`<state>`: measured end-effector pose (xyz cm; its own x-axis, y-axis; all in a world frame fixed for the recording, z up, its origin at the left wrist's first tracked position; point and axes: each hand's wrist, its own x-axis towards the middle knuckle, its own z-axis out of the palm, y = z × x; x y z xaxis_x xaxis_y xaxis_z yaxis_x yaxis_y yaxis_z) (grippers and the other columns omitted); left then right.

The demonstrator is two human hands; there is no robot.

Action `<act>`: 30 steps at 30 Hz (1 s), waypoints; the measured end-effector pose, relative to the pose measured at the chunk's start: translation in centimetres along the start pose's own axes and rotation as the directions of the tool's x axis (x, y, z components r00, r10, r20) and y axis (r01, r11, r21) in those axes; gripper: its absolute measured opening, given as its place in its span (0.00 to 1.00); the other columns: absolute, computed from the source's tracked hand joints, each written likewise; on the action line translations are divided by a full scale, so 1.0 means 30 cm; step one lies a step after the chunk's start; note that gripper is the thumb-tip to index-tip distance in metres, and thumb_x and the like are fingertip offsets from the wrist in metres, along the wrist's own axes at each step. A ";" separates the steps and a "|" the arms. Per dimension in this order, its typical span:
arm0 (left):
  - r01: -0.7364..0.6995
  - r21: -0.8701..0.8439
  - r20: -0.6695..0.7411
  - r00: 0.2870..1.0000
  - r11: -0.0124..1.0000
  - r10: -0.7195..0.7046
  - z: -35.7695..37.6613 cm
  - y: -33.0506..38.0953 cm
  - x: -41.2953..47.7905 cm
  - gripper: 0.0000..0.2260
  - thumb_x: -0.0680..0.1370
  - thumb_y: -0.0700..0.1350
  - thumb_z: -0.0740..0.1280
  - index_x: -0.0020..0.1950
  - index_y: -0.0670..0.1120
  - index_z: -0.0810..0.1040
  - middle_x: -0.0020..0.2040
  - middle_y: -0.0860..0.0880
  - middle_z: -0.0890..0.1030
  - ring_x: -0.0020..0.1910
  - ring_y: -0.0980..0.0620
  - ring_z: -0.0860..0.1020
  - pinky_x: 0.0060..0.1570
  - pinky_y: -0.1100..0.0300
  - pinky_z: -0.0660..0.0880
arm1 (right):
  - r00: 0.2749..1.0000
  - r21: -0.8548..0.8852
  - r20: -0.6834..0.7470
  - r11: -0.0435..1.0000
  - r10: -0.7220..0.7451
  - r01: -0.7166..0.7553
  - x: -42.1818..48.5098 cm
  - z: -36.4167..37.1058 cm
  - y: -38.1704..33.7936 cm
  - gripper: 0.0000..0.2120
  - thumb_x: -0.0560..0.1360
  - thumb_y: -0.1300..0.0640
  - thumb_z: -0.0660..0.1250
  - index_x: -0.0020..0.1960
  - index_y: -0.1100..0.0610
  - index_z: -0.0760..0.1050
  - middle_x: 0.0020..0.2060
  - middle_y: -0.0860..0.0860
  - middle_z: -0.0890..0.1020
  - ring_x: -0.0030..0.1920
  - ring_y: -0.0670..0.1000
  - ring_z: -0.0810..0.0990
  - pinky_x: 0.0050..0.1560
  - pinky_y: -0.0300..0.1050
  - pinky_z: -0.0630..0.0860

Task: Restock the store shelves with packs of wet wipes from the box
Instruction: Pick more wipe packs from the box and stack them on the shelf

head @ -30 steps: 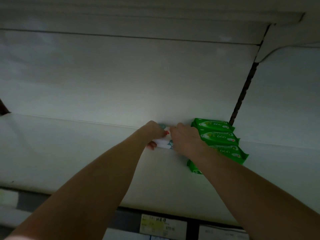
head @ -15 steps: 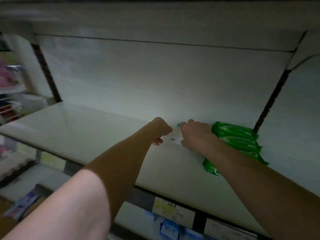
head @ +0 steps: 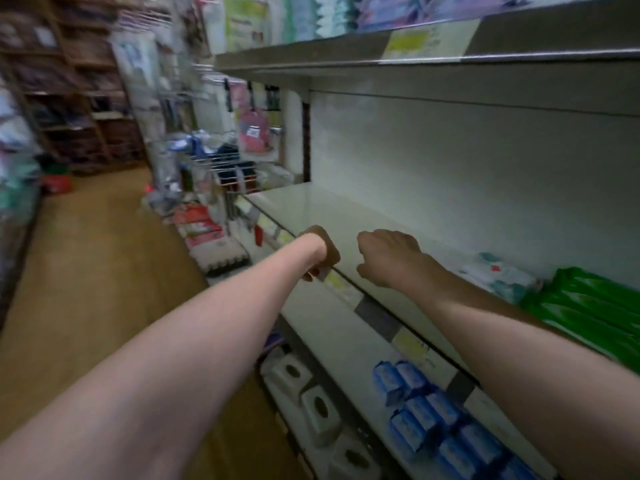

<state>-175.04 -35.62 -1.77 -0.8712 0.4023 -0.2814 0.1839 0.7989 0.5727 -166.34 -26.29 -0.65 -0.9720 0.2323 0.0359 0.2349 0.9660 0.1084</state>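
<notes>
On the shelf [head: 329, 209], the white pack of wet wipes [head: 498, 276] lies just beside the green packs [head: 588, 306], seemingly to keep the row tight, while the right hand [head: 388, 258] hovers empty, loosely curled, and the left hand [head: 320, 252] tucks its fingers under, so I cannot tell its grip.

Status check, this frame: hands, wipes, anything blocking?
Right hand loosely curled, empty, over shelf. Left hand curled at shelf edge, fingers hidden. White pack lies on shelf beside green packs. No obstruction seen.
</notes>
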 end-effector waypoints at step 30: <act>0.734 -0.473 -0.127 0.491 0.488 -0.862 -0.438 -1.930 -1.143 0.15 0.77 0.42 0.65 0.61 0.36 0.75 0.38 0.40 0.77 0.28 0.48 0.76 0.27 0.59 0.73 | 0.399 0.105 0.164 0.418 -0.902 0.902 -0.538 0.131 -2.100 0.15 0.80 0.55 0.62 0.65 0.57 0.71 0.61 0.55 0.77 0.60 0.56 0.76 0.47 0.45 0.70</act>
<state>-161.78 -101.54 -15.17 -0.6443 -0.5478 -0.5337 -0.7647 0.4737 0.4369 -165.49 -90.45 -11.96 -0.6016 -0.7599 -0.2464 -0.7796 0.6257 -0.0261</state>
